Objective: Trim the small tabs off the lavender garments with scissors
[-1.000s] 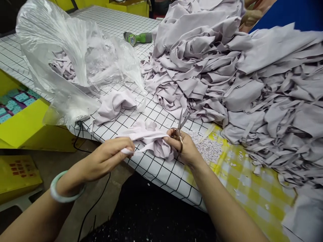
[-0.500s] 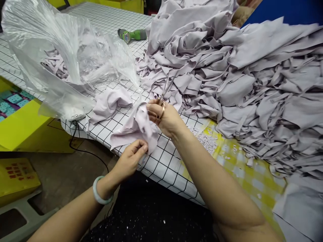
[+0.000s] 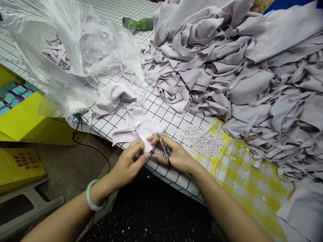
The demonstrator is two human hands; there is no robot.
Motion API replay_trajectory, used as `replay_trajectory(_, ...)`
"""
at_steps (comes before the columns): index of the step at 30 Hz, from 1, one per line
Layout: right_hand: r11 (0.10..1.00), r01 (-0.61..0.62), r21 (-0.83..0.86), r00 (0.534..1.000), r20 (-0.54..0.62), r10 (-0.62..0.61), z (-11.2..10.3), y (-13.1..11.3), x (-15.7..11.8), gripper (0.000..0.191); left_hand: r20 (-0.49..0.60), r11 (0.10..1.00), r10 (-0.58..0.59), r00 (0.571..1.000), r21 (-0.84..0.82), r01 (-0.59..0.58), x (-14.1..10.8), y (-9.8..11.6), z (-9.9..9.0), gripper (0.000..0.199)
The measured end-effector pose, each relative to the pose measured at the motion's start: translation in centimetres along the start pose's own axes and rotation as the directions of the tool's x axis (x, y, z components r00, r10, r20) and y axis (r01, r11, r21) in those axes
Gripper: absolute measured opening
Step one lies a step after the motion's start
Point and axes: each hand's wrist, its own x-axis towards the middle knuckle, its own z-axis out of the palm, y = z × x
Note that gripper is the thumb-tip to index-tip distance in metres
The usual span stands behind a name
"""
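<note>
Near the table's front edge, my left hand (image 3: 133, 160) pinches the edge of a pale lilac fabric piece (image 3: 144, 129) between thumb and fingers. The rest of that piece lies loosely on the table. Close on its right, my right hand (image 3: 174, 153) is closed around a small pair of scissors (image 3: 163, 147), which lies across the fingers with its tips up and to the left. The right fingertips reach the cloth's edge; whether they grip it too I cannot tell. Behind is a second crumpled lilac piece (image 3: 114, 97).
A large heap of lilac cloth (image 3: 209, 67) covers the right side. A clear plastic bag (image 3: 83, 47) with cloth inside stands left, by a white power strip (image 3: 80, 110) with a black cord. Small fabric snippets (image 3: 207, 141) lie scattered. A green tool (image 3: 137, 24) rests behind; yellow boxes (image 3: 25, 122) stand left.
My right hand has come down towards me, and the scissors' tips no longer point away over the table. The fabric piece has sunk flatter onto the table, its edge still in my left hand.
</note>
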Motion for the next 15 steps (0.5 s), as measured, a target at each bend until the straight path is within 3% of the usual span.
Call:
replay_trajectory(2,0.999,0.031,0.032,0.999,-0.025,-0.030,0.6,-0.4,0.4,0.027,0.048,0.915,-0.146,0.988,-0.373,0.154,0.8,1.3,-0.2,0.018)
replay_trajectory(4,0.999,0.024,0.048,0.997,-0.080,-0.020,0.7,-0.7,0.6,0.018,0.119,0.769,-0.263,0.957,-0.573,0.283,1.5,2.1,-0.5,0.023)
replay_trajectory(6,0.997,0.011,0.080,0.991,-0.131,-0.001,0.4,-0.9,0.8,0.009,0.222,0.692,-0.308,0.925,-0.615,0.379,1.8,2.3,-0.9,0.026)
replay_trajectory(9,0.980,-0.003,0.198,0.974,-0.223,0.048,-0.6,-0.8,1.1,0.011,0.364,0.721,-0.313,0.877,-0.509,0.469,1.8,2.4,-1.5,0.024)
replay_trajectory(12,0.952,-0.053,0.302,0.959,-0.249,0.132,-1.1,-0.6,1.4,0.017,0.390,0.860,-0.234,0.891,-0.345,0.377,1.8,3.3,-2.2,0.025)
replay_trajectory(15,0.906,-0.121,0.405,0.963,-0.173,0.205,0.0,-0.5,1.5,0.023,0.303,0.985,-0.008,0.953,-0.163,0.060,2.6,5.1,-2.1,0.025)
